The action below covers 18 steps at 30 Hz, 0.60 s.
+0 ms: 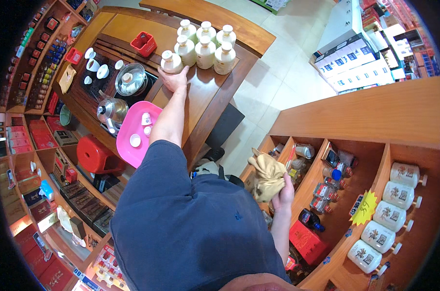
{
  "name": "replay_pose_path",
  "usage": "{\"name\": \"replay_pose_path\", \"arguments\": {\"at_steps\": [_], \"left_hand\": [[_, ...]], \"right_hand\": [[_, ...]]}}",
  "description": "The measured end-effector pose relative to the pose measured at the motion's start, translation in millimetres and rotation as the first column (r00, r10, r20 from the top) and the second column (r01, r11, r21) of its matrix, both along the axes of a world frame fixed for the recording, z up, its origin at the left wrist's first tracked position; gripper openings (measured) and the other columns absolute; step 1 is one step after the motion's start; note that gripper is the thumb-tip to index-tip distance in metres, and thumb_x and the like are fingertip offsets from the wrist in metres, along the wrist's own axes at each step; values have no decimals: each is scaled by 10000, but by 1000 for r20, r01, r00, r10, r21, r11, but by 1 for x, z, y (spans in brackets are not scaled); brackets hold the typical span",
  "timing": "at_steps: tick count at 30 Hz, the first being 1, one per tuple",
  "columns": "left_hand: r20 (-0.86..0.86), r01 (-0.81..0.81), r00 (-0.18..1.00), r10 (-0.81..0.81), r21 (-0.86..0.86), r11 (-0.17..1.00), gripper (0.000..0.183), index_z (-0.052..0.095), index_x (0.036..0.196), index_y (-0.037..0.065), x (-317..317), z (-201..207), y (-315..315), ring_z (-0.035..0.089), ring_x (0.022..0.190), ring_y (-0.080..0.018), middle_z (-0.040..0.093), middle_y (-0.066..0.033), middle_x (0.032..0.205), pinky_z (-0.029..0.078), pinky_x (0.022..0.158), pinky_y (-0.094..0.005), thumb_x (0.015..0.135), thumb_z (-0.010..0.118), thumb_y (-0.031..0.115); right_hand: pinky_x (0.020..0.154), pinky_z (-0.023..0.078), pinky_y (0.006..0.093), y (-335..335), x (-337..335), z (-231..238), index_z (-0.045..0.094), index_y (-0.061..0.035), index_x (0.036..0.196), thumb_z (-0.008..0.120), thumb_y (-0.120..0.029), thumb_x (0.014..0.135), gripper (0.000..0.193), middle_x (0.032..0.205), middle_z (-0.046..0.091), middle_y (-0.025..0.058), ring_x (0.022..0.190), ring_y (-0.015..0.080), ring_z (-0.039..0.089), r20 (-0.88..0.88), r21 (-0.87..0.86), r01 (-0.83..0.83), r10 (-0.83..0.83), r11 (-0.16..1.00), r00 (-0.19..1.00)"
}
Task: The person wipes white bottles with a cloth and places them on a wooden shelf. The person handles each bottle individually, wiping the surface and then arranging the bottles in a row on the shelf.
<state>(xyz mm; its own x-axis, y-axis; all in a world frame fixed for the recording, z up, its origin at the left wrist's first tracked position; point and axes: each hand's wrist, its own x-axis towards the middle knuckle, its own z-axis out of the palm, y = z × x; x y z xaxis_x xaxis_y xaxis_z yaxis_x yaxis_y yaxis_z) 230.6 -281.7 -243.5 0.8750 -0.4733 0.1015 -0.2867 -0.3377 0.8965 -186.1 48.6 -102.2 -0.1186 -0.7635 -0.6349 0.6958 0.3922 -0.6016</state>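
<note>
My left hand (174, 81) reaches forward to the wooden table and grips the lower part of a white bottle (171, 63) with a round white cap. This bottle stands upright at the near left end of a close group of several matching white bottles (205, 54). Down at my right side, my right hand (284, 195) is closed on a bunched tan cloth (268, 175), held in front of the shelf compartments. Some of its fingers are hidden behind the cloth.
A pink tray (126, 127) with small white cups lies beside my left forearm. Beyond it are a glass kettle (112, 110), a lidded glass pot (130, 80) and a red container (143, 44). A red stool (96, 154) stands left; shelves with white jars (389, 216) are right.
</note>
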Motion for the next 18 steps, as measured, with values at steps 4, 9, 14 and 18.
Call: {"name": "replay_pose_path", "arguments": {"at_steps": [4,9,14,18], "left_hand": [[-144,-38,989,22,-113,993,1060,445,1455,105,11,-9,-15,576,1261,-352,601,-190,1354,438,1085,-446,541,946,296],[-115,-179,980,161,-168,969,889,556,1318,34,-9,9,-11,649,1128,-343,667,-179,1197,493,1000,-453,538,913,269],[-336,122,914,-228,-308,944,621,601,1202,42,-84,40,66,686,1033,-232,697,-109,1124,540,894,-386,657,887,124],[-355,505,754,-553,-227,833,803,534,1238,50,-143,67,141,657,1082,-269,662,-146,1156,523,956,-427,590,919,325]], "right_hand": [[1005,468,354,3,9,-17,619,53,1274,516,-169,1052,331,1214,684,148,1127,226,634,-729,189,-442,427,877,536],[904,514,307,-5,7,-17,630,63,1248,556,-84,1028,275,1116,708,114,999,177,658,-679,158,-305,327,939,657],[870,552,309,-58,17,29,612,41,1242,531,-70,1036,248,1102,695,101,975,170,672,-668,-254,-234,5,939,744],[969,549,403,-75,36,87,502,51,1339,500,-80,1044,323,1232,645,184,1088,261,666,-364,-551,-20,-219,834,905]]}}
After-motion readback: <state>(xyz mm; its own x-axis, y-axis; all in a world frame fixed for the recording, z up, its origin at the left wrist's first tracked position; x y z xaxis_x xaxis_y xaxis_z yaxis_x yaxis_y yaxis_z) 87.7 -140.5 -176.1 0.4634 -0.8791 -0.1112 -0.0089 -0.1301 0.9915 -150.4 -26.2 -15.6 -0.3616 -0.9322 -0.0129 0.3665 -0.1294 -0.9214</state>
